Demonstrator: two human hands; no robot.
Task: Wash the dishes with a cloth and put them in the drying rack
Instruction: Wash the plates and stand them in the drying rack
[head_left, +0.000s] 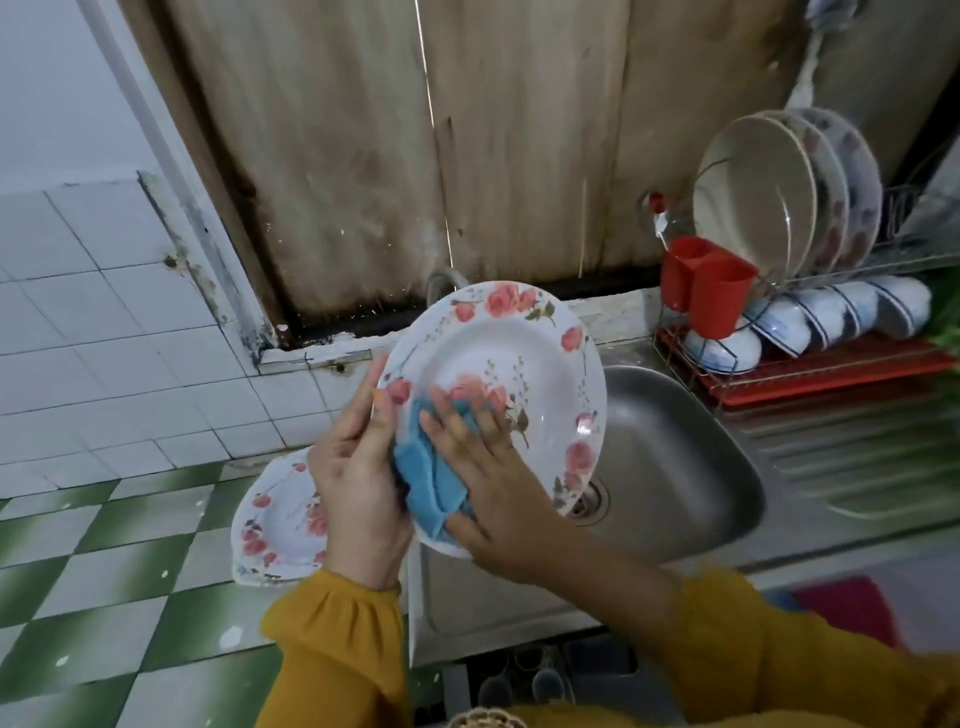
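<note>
Back wall: rough wood boards (363, 130), pale brown, stained, w/ dark damp marks along the btm edge. Thin slit (428, 88) betw. two boards lets daylight thru. Left: plain white wall (47, 78) up top, white sq. tiles (130, 322) below, grout grubby, chipped at the corner by the boards. Counter (104, 597) at left in green & white diagonal check tiles, a few white specks on it. Steel sink (691, 457) set right of it, ribbed drainboard (857, 457) beyond. Red mat (852, 608) btm right. Light dim & cool, no hard shadows
</note>
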